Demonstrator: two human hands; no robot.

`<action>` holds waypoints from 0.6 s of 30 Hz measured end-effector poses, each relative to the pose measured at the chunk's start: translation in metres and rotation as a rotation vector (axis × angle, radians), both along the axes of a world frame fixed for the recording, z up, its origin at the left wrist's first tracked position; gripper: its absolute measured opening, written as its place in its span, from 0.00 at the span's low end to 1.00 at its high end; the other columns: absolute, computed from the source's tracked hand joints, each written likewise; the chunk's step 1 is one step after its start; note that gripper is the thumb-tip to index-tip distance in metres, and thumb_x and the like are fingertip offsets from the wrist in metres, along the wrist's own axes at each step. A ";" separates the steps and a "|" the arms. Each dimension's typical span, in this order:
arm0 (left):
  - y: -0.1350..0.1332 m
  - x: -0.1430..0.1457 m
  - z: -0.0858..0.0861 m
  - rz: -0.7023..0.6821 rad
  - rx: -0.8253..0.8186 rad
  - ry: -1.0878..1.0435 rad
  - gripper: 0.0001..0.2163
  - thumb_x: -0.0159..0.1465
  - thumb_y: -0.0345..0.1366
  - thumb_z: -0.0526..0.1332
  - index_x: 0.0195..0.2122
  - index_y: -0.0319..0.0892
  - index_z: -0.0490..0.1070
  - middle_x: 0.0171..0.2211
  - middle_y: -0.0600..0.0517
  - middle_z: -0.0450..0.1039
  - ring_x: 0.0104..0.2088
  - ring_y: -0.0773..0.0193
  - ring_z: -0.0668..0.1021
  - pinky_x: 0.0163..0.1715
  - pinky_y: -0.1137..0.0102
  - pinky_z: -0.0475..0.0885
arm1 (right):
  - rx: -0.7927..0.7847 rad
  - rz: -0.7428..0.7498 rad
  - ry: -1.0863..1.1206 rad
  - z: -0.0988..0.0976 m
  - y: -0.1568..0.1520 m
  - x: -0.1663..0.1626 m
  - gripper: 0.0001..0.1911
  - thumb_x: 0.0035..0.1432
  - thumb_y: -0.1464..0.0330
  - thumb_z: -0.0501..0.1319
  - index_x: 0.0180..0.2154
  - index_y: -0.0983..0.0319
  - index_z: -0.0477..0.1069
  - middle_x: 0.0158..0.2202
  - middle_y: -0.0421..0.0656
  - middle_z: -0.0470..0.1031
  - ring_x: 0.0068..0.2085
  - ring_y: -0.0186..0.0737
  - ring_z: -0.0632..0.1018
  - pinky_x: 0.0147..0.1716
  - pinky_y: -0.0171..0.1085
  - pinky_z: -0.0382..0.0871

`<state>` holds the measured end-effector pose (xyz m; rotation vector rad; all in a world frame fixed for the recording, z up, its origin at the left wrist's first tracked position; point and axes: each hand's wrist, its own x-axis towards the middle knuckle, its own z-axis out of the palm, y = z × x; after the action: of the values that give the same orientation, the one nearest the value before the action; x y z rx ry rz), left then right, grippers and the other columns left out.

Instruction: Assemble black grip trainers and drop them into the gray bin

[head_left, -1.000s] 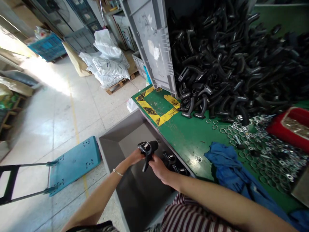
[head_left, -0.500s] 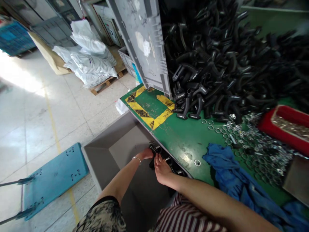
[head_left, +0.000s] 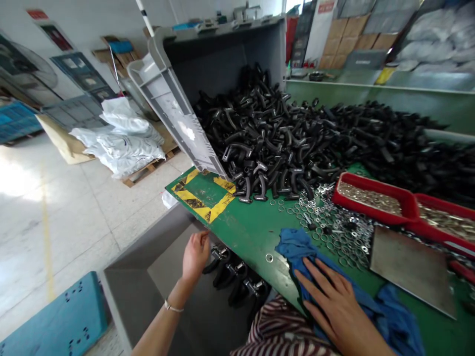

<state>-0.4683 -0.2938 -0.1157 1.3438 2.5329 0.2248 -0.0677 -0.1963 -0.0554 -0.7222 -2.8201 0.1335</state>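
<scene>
My left hand (head_left: 195, 256) is above the grey bin (head_left: 129, 262), close to the green table's edge. Its fingers are curled in, and nothing shows in them. Just beside it, several black curved parts with metal fittings (head_left: 233, 269) sit in a row along the bin's table-side wall. My right hand (head_left: 330, 304) lies with spread fingers on a crumpled blue cloth (head_left: 297, 242) on the green table (head_left: 245, 235). A single metal ring (head_left: 269, 257) lies on the table between the bin and the cloth.
A large heap of black curved parts (head_left: 274, 143) spills from a tipped grey crate (head_left: 181, 123). Loose metal rings (head_left: 330, 222), red trays (head_left: 374, 198) of small metal pieces and a metal plate (head_left: 411, 267) lie rightward. A blue platform (head_left: 59, 316) stands left of the bin.
Both hands have come up from the black parts in the bin. My right hand has moved right onto the blue cloth; my left has drawn back left. The view has tilted up.
</scene>
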 end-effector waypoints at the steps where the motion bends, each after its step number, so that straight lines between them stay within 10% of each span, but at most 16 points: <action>1: 0.010 0.004 0.015 -0.043 0.160 0.053 0.17 0.73 0.34 0.45 0.57 0.38 0.66 0.50 0.41 0.71 0.51 0.57 0.74 0.54 0.59 0.70 | 0.006 -0.020 -0.009 -0.004 0.004 0.009 0.30 0.63 0.63 0.59 0.66 0.50 0.60 0.67 0.46 0.62 0.65 0.58 0.62 0.55 0.57 0.63; 4: 0.064 0.017 0.056 -0.423 0.462 0.155 0.15 0.71 0.32 0.50 0.55 0.45 0.70 0.52 0.45 0.71 0.54 0.57 0.72 0.57 0.61 0.67 | -0.022 0.016 -0.030 -0.012 0.012 0.012 0.26 0.64 0.65 0.58 0.63 0.49 0.65 0.64 0.46 0.66 0.64 0.56 0.65 0.56 0.56 0.63; 9: 0.177 0.032 0.091 -0.925 0.211 0.352 0.14 0.67 0.26 0.53 0.47 0.42 0.75 0.55 0.43 0.71 0.59 0.51 0.67 0.61 0.53 0.59 | -0.067 -0.003 -0.031 0.000 0.041 0.017 0.22 0.67 0.66 0.55 0.62 0.52 0.67 0.64 0.46 0.66 0.62 0.54 0.66 0.56 0.55 0.62; 15: 0.221 0.029 0.110 -1.109 0.070 0.361 0.09 0.66 0.28 0.55 0.40 0.41 0.75 0.45 0.45 0.73 0.56 0.55 0.69 0.64 0.55 0.54 | -0.140 -0.008 -0.001 0.005 0.056 0.031 0.21 0.67 0.67 0.54 0.61 0.52 0.67 0.63 0.46 0.67 0.62 0.51 0.65 0.58 0.53 0.60; 18: 0.222 0.058 0.116 -0.932 0.218 0.218 0.10 0.66 0.30 0.54 0.46 0.38 0.72 0.44 0.44 0.72 0.48 0.57 0.74 0.57 0.61 0.64 | -0.162 -0.036 0.020 0.004 0.049 0.029 0.22 0.67 0.68 0.55 0.61 0.53 0.67 0.64 0.47 0.66 0.62 0.54 0.65 0.59 0.55 0.59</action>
<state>-0.4107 -0.0715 0.0000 2.5602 1.7722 0.1618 -0.0391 -0.1471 -0.0515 -0.8009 -2.7986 0.3649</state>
